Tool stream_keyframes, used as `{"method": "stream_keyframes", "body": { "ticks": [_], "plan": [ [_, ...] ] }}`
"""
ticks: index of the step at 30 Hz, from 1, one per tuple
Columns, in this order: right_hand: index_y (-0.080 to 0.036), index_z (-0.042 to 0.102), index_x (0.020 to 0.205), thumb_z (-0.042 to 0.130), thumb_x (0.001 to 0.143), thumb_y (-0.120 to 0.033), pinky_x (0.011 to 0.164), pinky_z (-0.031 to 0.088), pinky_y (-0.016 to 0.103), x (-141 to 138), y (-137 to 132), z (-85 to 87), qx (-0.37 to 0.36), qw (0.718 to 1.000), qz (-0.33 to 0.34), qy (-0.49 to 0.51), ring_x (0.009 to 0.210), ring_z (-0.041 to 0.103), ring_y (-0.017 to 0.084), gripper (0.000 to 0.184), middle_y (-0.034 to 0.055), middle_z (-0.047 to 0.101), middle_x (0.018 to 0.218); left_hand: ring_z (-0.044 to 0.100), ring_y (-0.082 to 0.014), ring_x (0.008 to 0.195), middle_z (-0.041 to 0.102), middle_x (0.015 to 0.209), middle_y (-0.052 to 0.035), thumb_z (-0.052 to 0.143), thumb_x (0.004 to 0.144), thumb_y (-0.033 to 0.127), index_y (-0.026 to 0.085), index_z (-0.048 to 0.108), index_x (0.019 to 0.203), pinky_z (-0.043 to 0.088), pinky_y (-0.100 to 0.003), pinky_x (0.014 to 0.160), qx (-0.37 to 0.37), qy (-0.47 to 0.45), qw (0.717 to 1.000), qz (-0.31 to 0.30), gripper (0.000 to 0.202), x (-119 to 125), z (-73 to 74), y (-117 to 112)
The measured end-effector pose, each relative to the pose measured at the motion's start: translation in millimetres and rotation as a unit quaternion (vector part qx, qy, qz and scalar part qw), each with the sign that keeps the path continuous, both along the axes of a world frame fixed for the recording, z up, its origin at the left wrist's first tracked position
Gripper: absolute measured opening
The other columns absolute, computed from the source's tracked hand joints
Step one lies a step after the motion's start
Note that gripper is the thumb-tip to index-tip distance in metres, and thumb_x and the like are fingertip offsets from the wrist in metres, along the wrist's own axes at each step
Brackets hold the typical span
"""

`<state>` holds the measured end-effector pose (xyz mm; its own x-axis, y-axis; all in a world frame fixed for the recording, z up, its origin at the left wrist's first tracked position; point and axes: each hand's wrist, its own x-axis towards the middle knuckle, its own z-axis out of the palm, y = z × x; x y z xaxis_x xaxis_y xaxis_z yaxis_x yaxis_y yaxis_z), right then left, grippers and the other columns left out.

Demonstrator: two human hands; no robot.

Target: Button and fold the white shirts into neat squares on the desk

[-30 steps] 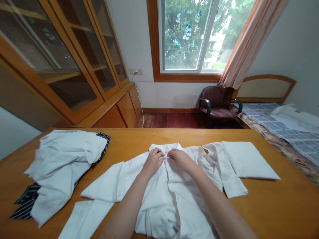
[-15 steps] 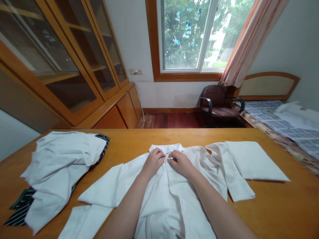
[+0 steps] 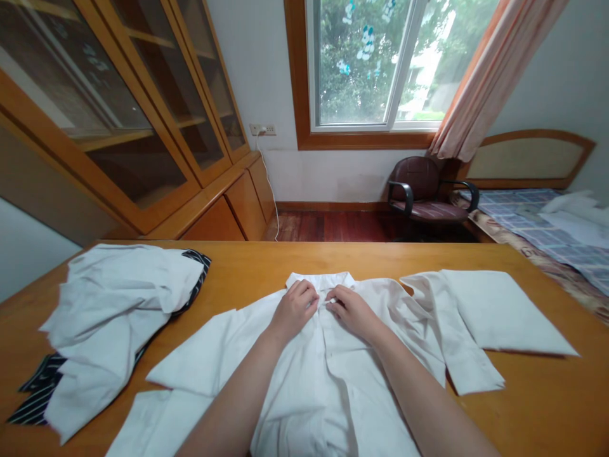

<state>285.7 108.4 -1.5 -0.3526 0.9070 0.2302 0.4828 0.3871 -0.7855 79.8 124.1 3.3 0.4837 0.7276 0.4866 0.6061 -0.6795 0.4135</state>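
A white long-sleeved shirt (image 3: 304, 374) lies spread in front of me, its collar (image 3: 328, 279) toward the far table edge and its sleeves out to both sides. Just below the collar, my left hand (image 3: 299, 306) pinches the front edge of the shirt with bent fingers. My right hand (image 3: 351, 311) pinches the opposite edge a short way to the right, fingertips close to the left ones. The fingertips hide whatever button or buttonhole may lie there. Farther down, the front placket shows wavy folds.
On the wooden table (image 3: 247, 260), a crumpled white garment (image 3: 118, 317) with black striped cloth (image 3: 35, 403) lies at left. A flat folded white cloth (image 3: 504, 311) lies at right, beside the sleeve. Beyond stand a glass-door cabinet (image 3: 190, 209), an office chair (image 3: 419, 190) and a bed (image 3: 537, 203).
The camera view has shifted slightly. Both hands stay at the collar; the right fingertips sit a little farther from the left ones than before.
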Motion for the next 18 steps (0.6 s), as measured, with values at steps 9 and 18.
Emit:
{"method": "stream_keyframes", "body": {
  "ticks": [9,18],
  "plan": [
    [-0.023,0.061,0.093,0.055,0.092,-0.016,0.075,0.049,0.029,-2.2,1.0,-2.0,-0.005,0.998,-0.005,0.065,0.073,0.056,0.014,0.009,0.003,0.057,0.099,0.062,-0.0195,0.093,0.068,0.096,-0.0034,0.054,0.098,0.018,0.023,0.061,0.095,0.05,-0.036,0.084,-0.018,-0.002,1.0,-0.026,0.009,-1.6,5.7,-1.3],
    [-0.022,0.056,0.098,0.054,0.092,-0.031,0.057,0.044,0.025,-5.8,-4.2,5.2,-0.162,0.973,0.02,0.165,0.055,0.054,0.012,0.011,0.0006,0.068,0.083,0.06,-0.0195,0.094,0.069,0.098,-0.0038,0.052,0.101,0.022,0.022,0.063,0.094,0.049,-0.037,0.087,0.003,-0.04,0.999,-0.036,0.013,-1.5,12.6,-5.5]
  ]
}}
